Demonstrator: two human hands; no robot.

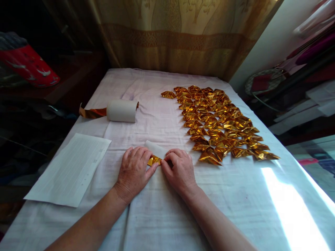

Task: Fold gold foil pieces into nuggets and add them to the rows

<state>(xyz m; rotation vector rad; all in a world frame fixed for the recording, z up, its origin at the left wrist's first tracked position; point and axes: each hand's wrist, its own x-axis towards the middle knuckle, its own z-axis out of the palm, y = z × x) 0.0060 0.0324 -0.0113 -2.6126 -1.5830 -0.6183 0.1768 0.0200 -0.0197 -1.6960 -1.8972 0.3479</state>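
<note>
Between my hands lies a small piece of gold foil paper (154, 160), partly folded, with a white part (155, 147) of paper showing just beyond it. My left hand (136, 167) is closed on the foil's left side, its fingers together and its thumb along the near edge. At the right end, my right hand (180, 169) pinches the foil between thumb and curled fingers. Both palms rest low over the cloth, and the parts of the foil under the fingers are hidden.
Rows of folded gold foil pieces (220, 122) cover the right side of the cloth-covered table (162, 216). A white roll (121, 111) with a gold foil strip (92, 113) lies at the back left. Nearer is a printed sheet (69, 170). A curtain (167, 42) hangs behind.
</note>
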